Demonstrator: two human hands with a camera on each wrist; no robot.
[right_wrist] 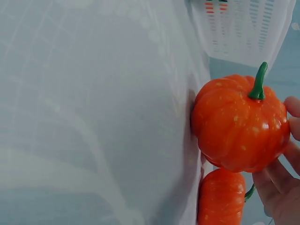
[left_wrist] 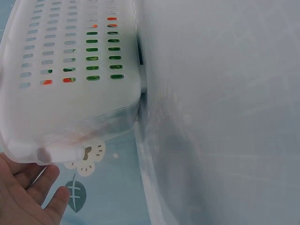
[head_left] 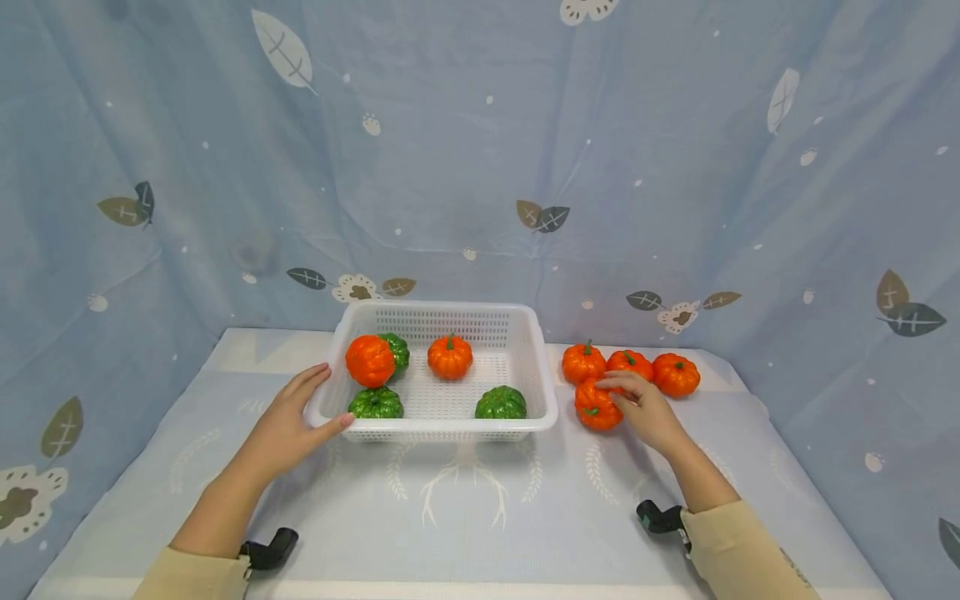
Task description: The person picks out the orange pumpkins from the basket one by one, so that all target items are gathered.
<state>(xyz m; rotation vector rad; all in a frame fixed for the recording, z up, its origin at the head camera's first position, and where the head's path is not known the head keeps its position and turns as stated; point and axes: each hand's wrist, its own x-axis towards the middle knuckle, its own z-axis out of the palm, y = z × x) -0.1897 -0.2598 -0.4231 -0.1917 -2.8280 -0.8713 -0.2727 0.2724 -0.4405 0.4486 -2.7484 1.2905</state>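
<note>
A white plastic basket (head_left: 442, 425) stands on the table, holding two orange pumpkins and several green ones. My left hand (head_left: 288, 429) rests at its left front corner, fingers along the outer side and thumb by the front rim. In the left wrist view those fingers are loosely extended under the basket's edge. Right of the basket, my right hand (head_left: 647, 412) holds an orange pumpkin (head_left: 594, 408) from its right side. The right wrist view shows the thumb and fingers around the side of this pumpkin (right_wrist: 241, 124), its green stem uncovered.
Behind the right hand sit three more orange pumpkins, at left (head_left: 582, 363), middle (head_left: 628, 362) and right (head_left: 677, 375). A pale patterned cloth (head_left: 465, 533) covers the table. Blue curtains (head_left: 450, 150) hang close behind and at both sides.
</note>
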